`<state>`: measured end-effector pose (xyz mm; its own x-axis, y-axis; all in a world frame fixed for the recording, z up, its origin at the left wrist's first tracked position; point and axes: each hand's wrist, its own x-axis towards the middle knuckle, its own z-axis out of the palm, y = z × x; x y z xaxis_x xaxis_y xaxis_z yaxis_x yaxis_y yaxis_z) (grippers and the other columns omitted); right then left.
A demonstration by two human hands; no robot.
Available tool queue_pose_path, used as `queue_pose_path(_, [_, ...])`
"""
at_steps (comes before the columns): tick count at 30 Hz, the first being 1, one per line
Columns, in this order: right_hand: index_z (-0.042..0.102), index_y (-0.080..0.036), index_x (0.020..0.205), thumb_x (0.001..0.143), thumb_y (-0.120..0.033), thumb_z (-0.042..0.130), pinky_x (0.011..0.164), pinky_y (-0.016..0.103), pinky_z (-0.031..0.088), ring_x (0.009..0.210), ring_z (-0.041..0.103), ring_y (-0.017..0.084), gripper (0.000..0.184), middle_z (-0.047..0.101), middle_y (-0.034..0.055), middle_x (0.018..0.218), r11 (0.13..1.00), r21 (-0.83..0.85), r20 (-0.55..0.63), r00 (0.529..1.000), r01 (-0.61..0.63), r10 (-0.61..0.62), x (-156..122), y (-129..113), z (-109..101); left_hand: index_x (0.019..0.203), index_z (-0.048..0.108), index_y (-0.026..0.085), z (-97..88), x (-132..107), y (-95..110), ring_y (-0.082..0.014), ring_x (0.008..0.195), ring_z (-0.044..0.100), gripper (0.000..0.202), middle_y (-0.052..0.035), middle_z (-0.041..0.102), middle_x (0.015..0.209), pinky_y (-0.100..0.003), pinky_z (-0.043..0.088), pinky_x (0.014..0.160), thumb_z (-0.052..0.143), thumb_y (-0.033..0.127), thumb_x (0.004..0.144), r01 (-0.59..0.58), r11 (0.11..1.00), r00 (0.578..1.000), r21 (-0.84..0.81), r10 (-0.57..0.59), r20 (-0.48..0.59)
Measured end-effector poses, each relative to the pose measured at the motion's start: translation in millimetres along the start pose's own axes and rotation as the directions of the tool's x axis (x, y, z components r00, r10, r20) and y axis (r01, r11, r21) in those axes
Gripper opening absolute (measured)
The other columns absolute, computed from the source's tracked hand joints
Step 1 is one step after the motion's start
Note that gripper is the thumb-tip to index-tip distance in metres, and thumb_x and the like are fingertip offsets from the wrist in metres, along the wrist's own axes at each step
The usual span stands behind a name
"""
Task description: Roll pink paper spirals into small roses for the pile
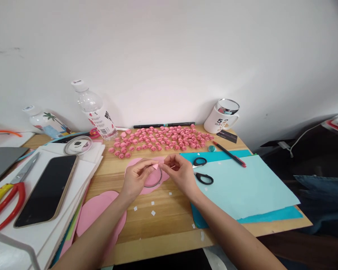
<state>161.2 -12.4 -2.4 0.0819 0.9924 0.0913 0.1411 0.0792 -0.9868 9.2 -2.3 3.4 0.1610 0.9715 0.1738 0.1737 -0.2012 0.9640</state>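
Observation:
My left hand (136,178) is closed in a pinch on a small pink paper piece (156,166), with one pointed end showing. Close beside it, my right hand (181,172) has its thumb and fingers drawn together at the paper's right side. What those fingers hold, if anything, is too small to make out. Beneath both hands lie a scalloped pink paper shape (139,189) and a thin grey ring (154,184). Beyond them, many small rolled pink paper roses (157,140) are spread across the wooden table.
Black-handled scissors (204,178) and pale blue paper (250,187) lie to the right, near a pen (229,153) and a white mug (221,118). Leftward are a phone (47,189), red-and-yellow scissors (9,198), a bottle (94,112) and another pink paper shape (94,208). Small white squares (153,213) dot the table.

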Motion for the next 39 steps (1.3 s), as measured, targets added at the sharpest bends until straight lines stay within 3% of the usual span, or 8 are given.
queue_pose_path(3, [0.062,-0.016,0.067,0.074,-0.030,0.061,0.051,0.023,0.041,0.054,0.051,0.011,0.015,0.060,0.0012,0.063,0.998,-0.063,0.029,0.999,0.029,-0.027,-1.3,-1.5,1.4,0.079,0.071,0.019,0.4,-0.3,0.7,-0.0174,0.081,0.062,0.011,-0.0034,0.069,0.084,-0.028,0.047,0.078,0.062,0.023,0.075,0.017,1.000,1.000,-0.010,-0.017,-0.004])
queue_pose_path(13, [0.065,-0.015,0.073,0.078,-0.027,0.055,0.054,0.022,0.044,0.058,0.056,0.012,0.016,0.063,0.0017,0.063,1.000,-0.014,0.140,0.990,0.004,-0.002,-0.6,0.1,2.4,0.079,0.071,0.019,0.0,0.6,1.2,-0.0177,0.081,0.062,0.011,-0.0037,0.070,0.084,-0.028,0.046,0.078,0.062,0.023,0.074,0.036,0.998,0.999,-0.045,-0.036,0.006])
queue_pose_path(25, [0.064,-0.016,0.076,0.081,-0.029,0.052,0.054,0.022,0.044,0.057,0.057,0.012,0.018,0.062,0.0012,0.062,0.999,-0.034,0.182,0.983,0.006,0.000,0.9,2.1,0.4,0.085,0.071,0.019,-1.1,-0.5,-2.2,-0.0176,0.084,0.062,0.015,-0.0046,0.069,0.090,-0.028,0.047,0.079,0.061,0.024,0.076,0.055,0.997,0.998,-0.047,-0.055,0.011])
queue_pose_path(32, [0.061,-0.016,0.068,0.076,-0.027,0.052,0.053,0.024,0.045,0.055,0.058,0.014,0.017,0.063,0.0029,0.062,0.985,-0.167,0.031,0.999,0.049,-0.044,1.9,3.1,-0.2,0.083,0.071,0.019,-0.4,0.3,-5.5,-0.0177,0.085,0.062,0.014,-0.0042,0.070,0.089,-0.028,0.046,0.081,0.064,0.024,0.073,0.089,0.991,0.996,-0.103,-0.089,0.010])
queue_pose_path(36, [0.061,-0.015,0.075,0.073,-0.025,0.053,0.057,0.027,0.049,0.062,0.061,0.016,0.013,0.065,0.0050,0.071,0.983,-0.185,-0.159,0.987,0.003,-0.033,6.8,4.2,-7.9,0.085,0.071,0.018,0.0,0.1,-8.9,-0.0157,0.078,0.063,0.018,-0.0038,0.071,0.084,-0.027,0.047,0.076,0.068,0.026,0.069,0.206,0.938,0.972,-0.280,-0.229,-0.054])
queue_pose_path(39, [0.062,-0.017,0.079,0.074,-0.019,0.050,0.070,0.031,0.050,0.075,0.062,0.018,0.013,0.067,0.0048,0.081,0.967,-0.237,-0.204,0.968,0.098,-0.148,8.2,4.5,-11.8,0.084,0.071,0.018,-0.3,0.7,-8.3,-0.0131,0.072,0.061,0.019,-0.0034,0.070,0.079,-0.026,0.046,0.073,0.070,0.026,0.068,0.270,0.853,0.954,-0.446,-0.300,0.004])
